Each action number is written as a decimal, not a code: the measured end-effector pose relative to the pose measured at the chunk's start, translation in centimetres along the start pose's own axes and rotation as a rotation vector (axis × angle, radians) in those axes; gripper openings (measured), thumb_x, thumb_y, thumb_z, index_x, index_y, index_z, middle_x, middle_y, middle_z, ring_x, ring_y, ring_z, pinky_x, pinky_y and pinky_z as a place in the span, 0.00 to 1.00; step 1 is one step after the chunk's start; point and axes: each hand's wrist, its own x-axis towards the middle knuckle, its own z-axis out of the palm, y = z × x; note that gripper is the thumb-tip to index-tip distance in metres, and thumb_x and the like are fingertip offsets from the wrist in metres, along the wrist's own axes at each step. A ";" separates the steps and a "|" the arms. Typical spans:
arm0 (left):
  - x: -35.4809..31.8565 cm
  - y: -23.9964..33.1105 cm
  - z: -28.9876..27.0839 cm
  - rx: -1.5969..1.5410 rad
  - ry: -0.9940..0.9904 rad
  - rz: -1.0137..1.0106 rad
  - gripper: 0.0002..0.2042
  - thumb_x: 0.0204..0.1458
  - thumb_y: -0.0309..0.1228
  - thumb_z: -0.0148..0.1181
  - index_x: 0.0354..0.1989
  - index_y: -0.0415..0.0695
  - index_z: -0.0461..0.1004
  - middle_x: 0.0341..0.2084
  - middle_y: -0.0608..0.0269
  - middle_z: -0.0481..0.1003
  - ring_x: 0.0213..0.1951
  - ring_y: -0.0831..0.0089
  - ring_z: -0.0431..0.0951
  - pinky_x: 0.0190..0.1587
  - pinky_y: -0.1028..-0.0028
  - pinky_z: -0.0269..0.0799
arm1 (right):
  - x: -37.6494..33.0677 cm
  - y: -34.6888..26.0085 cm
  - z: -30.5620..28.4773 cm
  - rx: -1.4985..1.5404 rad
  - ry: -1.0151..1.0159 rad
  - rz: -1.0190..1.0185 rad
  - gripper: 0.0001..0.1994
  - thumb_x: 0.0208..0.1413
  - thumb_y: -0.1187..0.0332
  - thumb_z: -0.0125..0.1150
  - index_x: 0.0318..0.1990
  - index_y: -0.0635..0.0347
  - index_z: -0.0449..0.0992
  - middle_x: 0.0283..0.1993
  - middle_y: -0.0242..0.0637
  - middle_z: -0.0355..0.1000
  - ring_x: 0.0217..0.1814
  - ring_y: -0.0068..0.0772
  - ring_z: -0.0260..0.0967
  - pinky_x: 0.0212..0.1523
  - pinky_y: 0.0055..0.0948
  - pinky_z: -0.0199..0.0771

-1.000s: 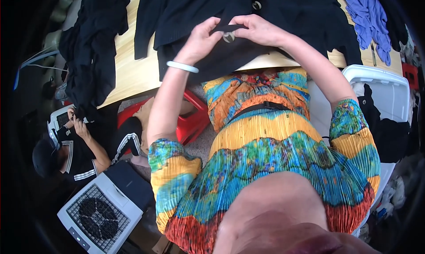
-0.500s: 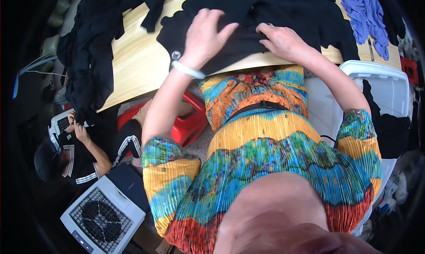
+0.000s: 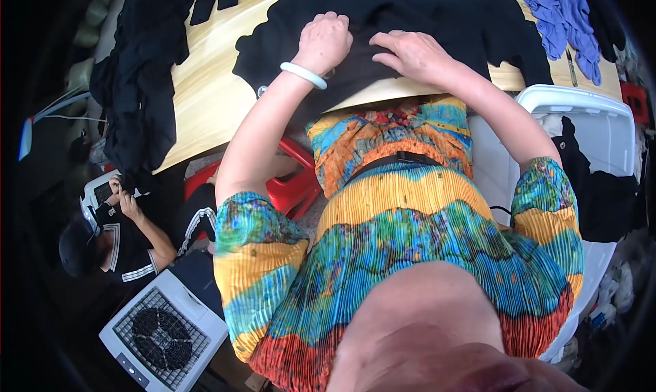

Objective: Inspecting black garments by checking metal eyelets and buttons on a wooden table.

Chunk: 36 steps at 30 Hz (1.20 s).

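A black garment (image 3: 424,12) lies spread over the wooden table in front of me, its near edge by the table's front edge. My left hand (image 3: 324,45), with a pale bangle (image 3: 304,75) at the wrist, is closed over the garment's left part. Its fingers curl downward, and their tips are hidden, so I cannot tell what they hold. To its right, my right hand (image 3: 413,56) rests low over the same cloth, thumb and fingers apart. A small round light-coloured thing (image 3: 262,91) shows at the cloth's edge beside my left wrist.
More black clothing (image 3: 140,84) hangs over the table's (image 3: 212,71) left side. A purple cloth (image 3: 564,23) and a thin tool (image 3: 571,67) lie at right. Below stands a white bin (image 3: 618,136) with black cloth (image 3: 605,200). At left are a red stool (image 3: 294,194), a fan unit (image 3: 164,334) and a seated person (image 3: 130,235).
My left hand has moved slightly right and its spread fingers have closed. My right hand has shifted a little left and stays open. The black garment's left edge has shifted slightly left.
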 end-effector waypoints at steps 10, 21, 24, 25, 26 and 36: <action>1.7 -0.6 -1.2 -0.811 -0.115 -0.292 0.13 0.46 0.36 0.55 0.26 0.35 0.71 0.17 0.50 0.71 0.22 0.65 0.71 0.28 0.69 0.66 | 1.6 0.0 -0.4 -0.013 0.045 -0.092 0.09 0.45 0.76 0.47 0.35 0.66 0.70 0.34 0.46 0.68 0.38 0.49 0.67 0.41 0.39 0.68; 1.7 -0.5 0.8 -1.223 -0.196 -0.452 0.12 0.48 0.34 0.51 0.28 0.34 0.70 0.18 0.51 0.71 0.24 0.70 0.71 0.28 0.71 0.65 | 1.9 -0.1 -0.8 0.087 0.230 0.009 0.15 0.46 0.77 0.50 0.45 0.62 0.66 0.37 0.48 0.67 0.42 0.50 0.66 0.42 0.39 0.69; 1.4 0.0 -0.3 -0.970 -0.203 -0.341 0.13 0.49 0.35 0.50 0.26 0.33 0.69 0.20 0.51 0.72 0.26 0.66 0.72 0.31 0.70 0.67 | 1.7 0.0 -0.8 -0.023 0.139 0.008 0.16 0.46 0.77 0.50 0.46 0.63 0.66 0.39 0.48 0.67 0.43 0.50 0.66 0.43 0.39 0.68; 1.3 0.2 -0.9 -0.810 -0.175 -0.252 0.16 0.48 0.38 0.51 0.28 0.32 0.68 0.22 0.48 0.72 0.29 0.58 0.74 0.33 0.66 0.67 | 1.7 0.0 -0.8 -0.021 0.163 -0.015 0.16 0.46 0.77 0.50 0.46 0.63 0.66 0.39 0.48 0.67 0.43 0.50 0.66 0.43 0.39 0.68; 1.0 0.4 -1.3 -0.810 -0.153 -0.243 0.16 0.48 0.38 0.51 0.28 0.32 0.68 0.22 0.48 0.72 0.29 0.58 0.74 0.33 0.66 0.67 | 1.6 0.0 -0.8 -0.029 0.165 -0.023 0.16 0.46 0.77 0.50 0.46 0.64 0.66 0.39 0.47 0.67 0.43 0.50 0.66 0.43 0.39 0.68; -1.0 2.3 -1.7 -0.411 -0.014 -0.067 0.15 0.45 0.35 0.51 0.33 0.33 0.64 0.31 0.42 0.69 0.37 0.50 0.72 0.40 0.59 0.69 | 1.8 0.0 -0.6 -0.118 0.131 -0.069 0.12 0.49 0.74 0.51 0.42 0.65 0.65 0.35 0.46 0.66 0.39 0.48 0.66 0.38 0.39 0.68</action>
